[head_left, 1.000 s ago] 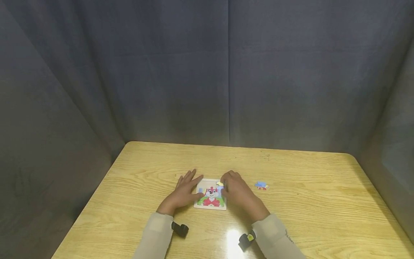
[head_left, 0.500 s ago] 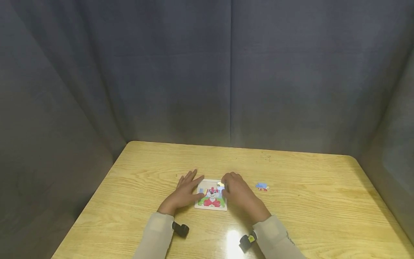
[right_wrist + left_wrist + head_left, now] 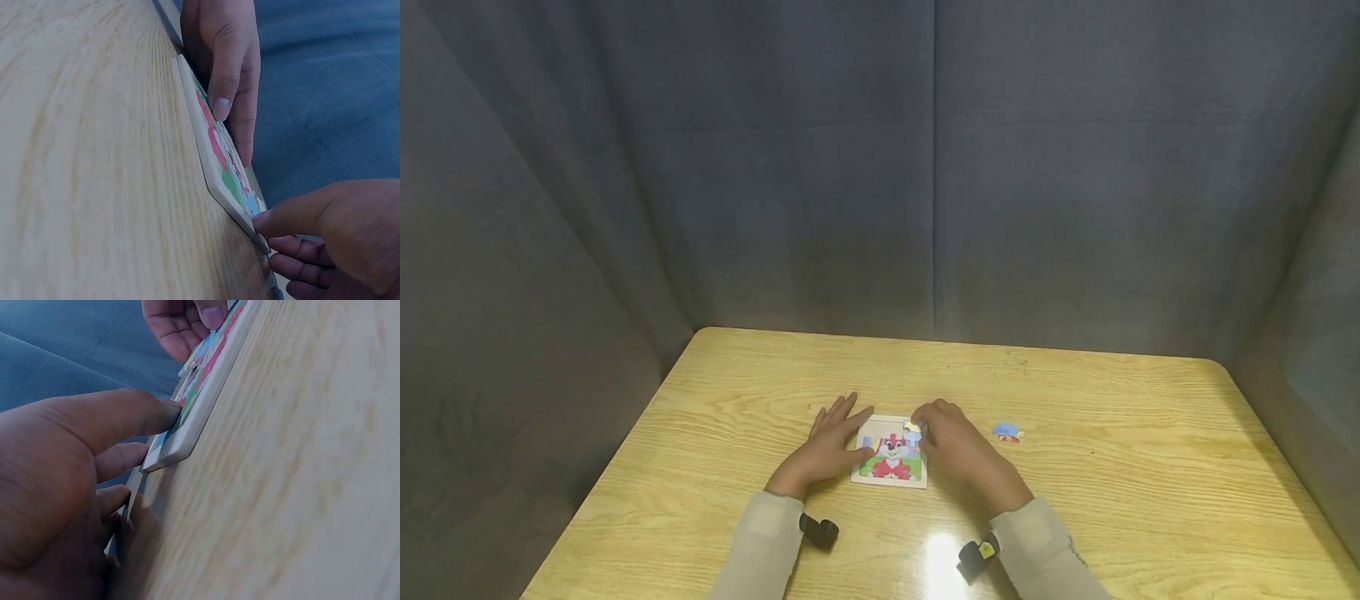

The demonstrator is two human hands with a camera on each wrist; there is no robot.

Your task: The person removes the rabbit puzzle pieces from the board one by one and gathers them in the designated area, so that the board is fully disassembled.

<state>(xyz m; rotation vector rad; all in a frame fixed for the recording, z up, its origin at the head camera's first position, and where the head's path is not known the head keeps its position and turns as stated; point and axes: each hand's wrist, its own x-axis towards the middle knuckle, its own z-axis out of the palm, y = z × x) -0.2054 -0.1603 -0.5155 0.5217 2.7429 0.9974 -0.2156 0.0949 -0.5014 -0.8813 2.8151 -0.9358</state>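
A small square jigsaw puzzle tray (image 3: 889, 483) with a pale frame lies on the table, showing a red and white cartoon animal over green. Its upper left part is bare of pieces. My left hand (image 3: 826, 448) rests at the tray's left side, fingers spread, with the thumb (image 3: 164, 417) pressing on the picture. At the upper right corner, my right hand (image 3: 958, 446) has curled fingers and pinches a yellow and blue puzzle piece (image 3: 912, 427) by its edge. In the right wrist view, the right thumb (image 3: 265, 222) lies at the tray's edge; the fingertips are partly hidden.
A few loose puzzle pieces (image 3: 1007, 432), blue and red, lie on the wooden table (image 3: 1135, 467) to the right of my right hand. Dark curtains (image 3: 820, 183) hang behind the table and at both sides.
The yellow and blue piece shifts and tilts slightly at the tray's upper right corner, and the right thumb moves a little to the right. My left hand stays in place on the tray.
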